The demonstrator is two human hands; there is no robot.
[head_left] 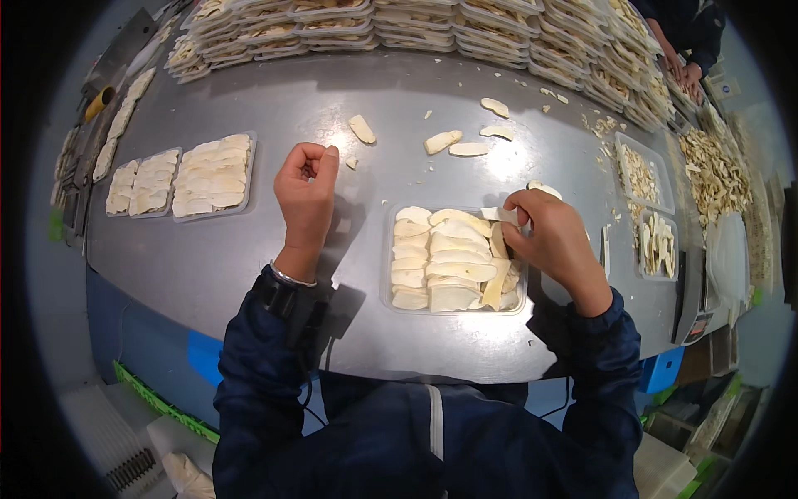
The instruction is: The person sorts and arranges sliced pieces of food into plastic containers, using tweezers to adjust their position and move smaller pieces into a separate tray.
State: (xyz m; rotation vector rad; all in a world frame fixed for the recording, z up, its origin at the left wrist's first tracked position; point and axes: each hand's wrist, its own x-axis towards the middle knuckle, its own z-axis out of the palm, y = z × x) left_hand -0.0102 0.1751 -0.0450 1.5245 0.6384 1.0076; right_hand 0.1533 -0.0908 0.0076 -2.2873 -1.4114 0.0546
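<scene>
A clear plastic tray (453, 281) of layered pale dried slices, perhaps mushroom, lies on the steel table before me. My right hand (544, 237) pinches a pale slice (496, 214) over the tray's upper right corner. Left of the tray, my left hand (306, 195) is raised with loosely curled fingers; I see nothing held in it. Loose slices (443, 141) are scattered beyond the tray, and one (605, 251) lies to its right.
The steel table (191, 274) bears filled trays (212, 175) at left, stacked trays (399, 29) along the back, and at right containers (657, 245), a slice pile (716, 175) and a scale (697, 324). A co-worker's hands (686, 75) show at upper right.
</scene>
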